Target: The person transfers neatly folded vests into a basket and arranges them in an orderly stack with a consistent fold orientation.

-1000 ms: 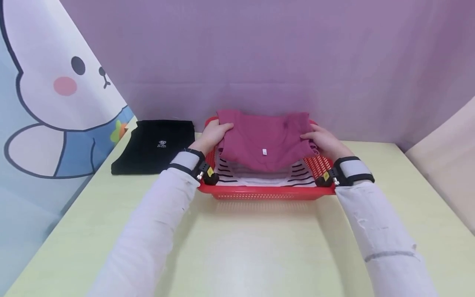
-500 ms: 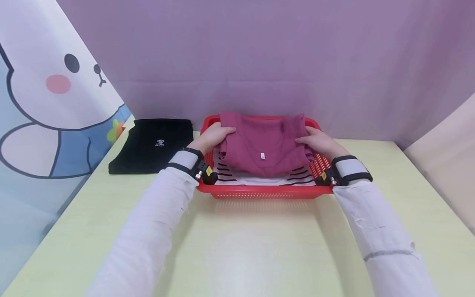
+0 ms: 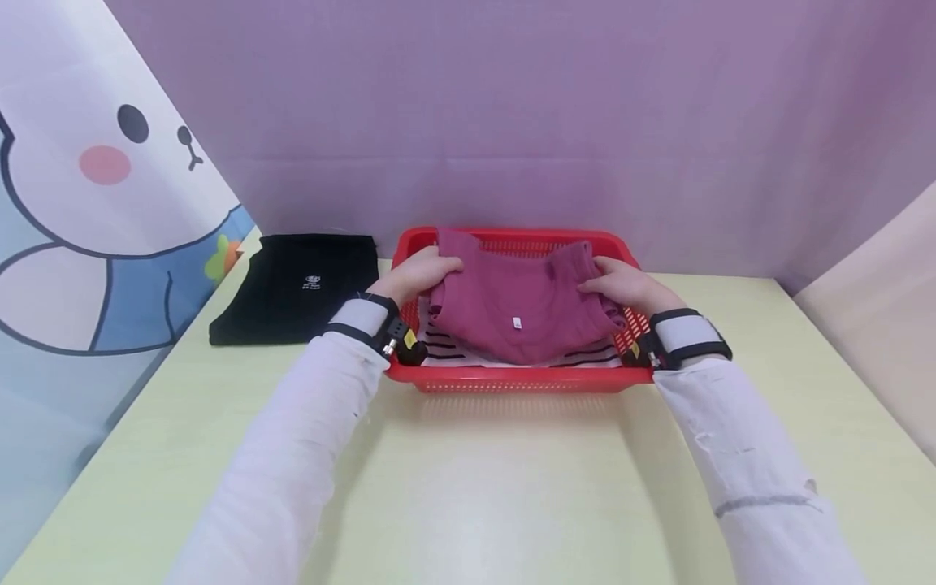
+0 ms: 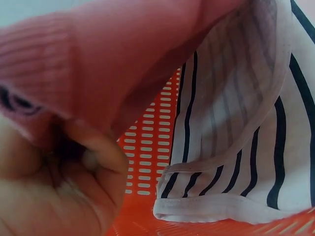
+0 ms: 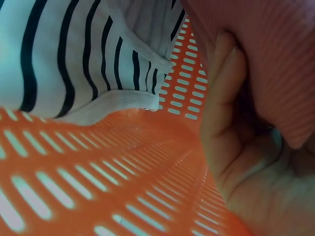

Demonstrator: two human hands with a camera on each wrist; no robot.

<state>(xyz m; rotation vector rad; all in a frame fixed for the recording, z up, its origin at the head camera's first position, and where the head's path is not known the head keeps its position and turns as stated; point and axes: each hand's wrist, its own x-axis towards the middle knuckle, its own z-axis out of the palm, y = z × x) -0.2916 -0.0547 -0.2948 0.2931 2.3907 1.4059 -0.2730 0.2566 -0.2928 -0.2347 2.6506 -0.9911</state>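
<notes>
A folded dark pink shirt (image 3: 522, 296) with a small white tag sags between both hands inside the red basket (image 3: 519, 375). My left hand (image 3: 422, 272) grips its left side, thumb on top; in the left wrist view the fingers (image 4: 101, 147) curl under the ribbed cloth. My right hand (image 3: 625, 284) holds the opposite side, and the right wrist view shows curled fingers (image 5: 226, 73) against the fabric. Under the pink shirt lies a white garment with black stripes (image 4: 236, 182), largely covered in the head view.
A folded black garment (image 3: 296, 292) with a small white print lies on the pale table (image 3: 483, 479), left of the basket. A purple curtain (image 3: 512, 114) hangs behind. A cloth with a cartoon rabbit (image 3: 110, 211) borders the left side.
Both hands have lowered the pink shirt toward the near side of the basket, so it covers more of the striped garment. The basket's far rim now shows behind it.
</notes>
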